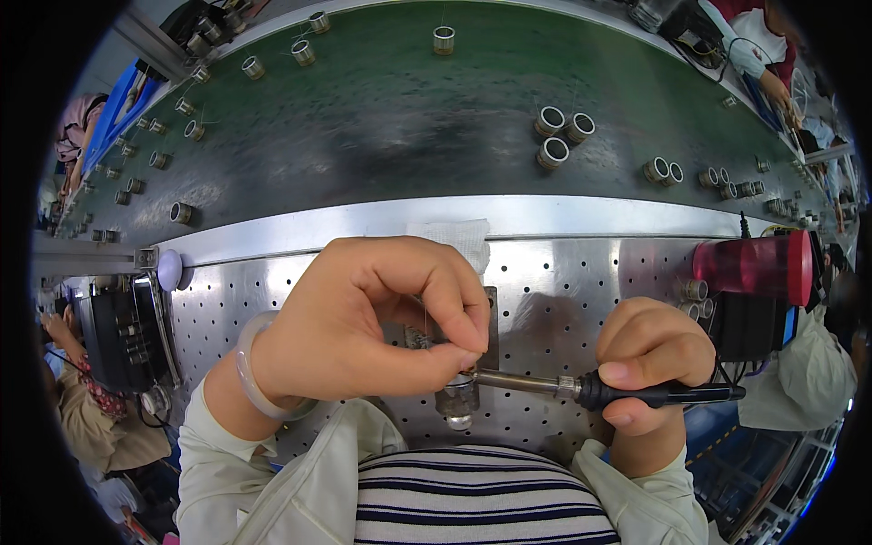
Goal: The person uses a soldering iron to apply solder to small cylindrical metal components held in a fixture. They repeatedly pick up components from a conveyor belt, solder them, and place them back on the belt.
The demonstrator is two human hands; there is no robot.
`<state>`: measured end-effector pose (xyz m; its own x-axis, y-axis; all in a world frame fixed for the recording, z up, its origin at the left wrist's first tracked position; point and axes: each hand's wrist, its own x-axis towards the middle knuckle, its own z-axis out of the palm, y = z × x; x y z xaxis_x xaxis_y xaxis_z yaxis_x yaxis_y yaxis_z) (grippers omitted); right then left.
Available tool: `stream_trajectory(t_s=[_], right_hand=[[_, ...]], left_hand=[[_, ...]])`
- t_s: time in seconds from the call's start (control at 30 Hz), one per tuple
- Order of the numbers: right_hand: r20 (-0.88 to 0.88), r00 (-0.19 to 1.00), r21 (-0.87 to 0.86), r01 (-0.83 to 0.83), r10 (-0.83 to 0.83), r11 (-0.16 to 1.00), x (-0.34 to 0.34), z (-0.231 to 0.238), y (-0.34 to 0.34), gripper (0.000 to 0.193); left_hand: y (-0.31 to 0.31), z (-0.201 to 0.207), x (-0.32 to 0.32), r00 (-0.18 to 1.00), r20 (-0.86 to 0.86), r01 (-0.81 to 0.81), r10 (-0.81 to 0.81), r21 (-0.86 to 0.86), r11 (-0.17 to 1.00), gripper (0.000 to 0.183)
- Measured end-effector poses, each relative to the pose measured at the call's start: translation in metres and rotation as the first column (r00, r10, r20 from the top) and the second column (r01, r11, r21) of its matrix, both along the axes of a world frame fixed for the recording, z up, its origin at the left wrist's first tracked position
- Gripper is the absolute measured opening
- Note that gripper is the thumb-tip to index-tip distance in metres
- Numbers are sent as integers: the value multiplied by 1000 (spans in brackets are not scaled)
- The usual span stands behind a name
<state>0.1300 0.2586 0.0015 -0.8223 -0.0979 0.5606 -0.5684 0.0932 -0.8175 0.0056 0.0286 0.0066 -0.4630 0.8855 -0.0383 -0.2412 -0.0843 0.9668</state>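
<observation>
My right hand [656,356] grips the black handle of a soldering iron [522,381], which lies nearly level and points left. Its metal tip reaches the top of a small metal cylinder [457,398] in front of my body. Over that same spot my left hand [381,322] has thumb and forefinger pinched together, close to the iron's tip. A fine strand shows inside the curl of the left fingers; what the fingertips hold is too small to make out. Just behind the cylinder stands a metal block [491,318], partly covered by my left hand.
Beneath lies a perforated metal worktop [563,259]. Beyond its raised edge runs a green belt [381,118] carrying several metal cylinders [552,153], some with thin wires. A red cup-like container [758,268] stands at right, beside more cylinders [696,291]. Other people sit along both sides.
</observation>
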Motion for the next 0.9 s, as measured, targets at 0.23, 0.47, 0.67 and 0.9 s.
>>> stream_trajectory(t_s=[0.23,0.47,0.67,0.9], right_hand=[[12,1000,-48,-16,16,999,2,-5,5,26],[27,1000,-78,11,-9,997,3,-7,7,27],[23,1000,-70,10,-9,997,3,-7,8,27],[22,1000,-69,2,0,998,5,-7,10,27]], left_hand=[[2,1,-6,995,101,-20,23,-33,999,13],[-1,-7,-11,996,79,36,-44,95,995,12],[1,-13,-12,996,44,70,-79,166,984,12],[2,-16,-12,994,26,102,-107,143,984,12]])
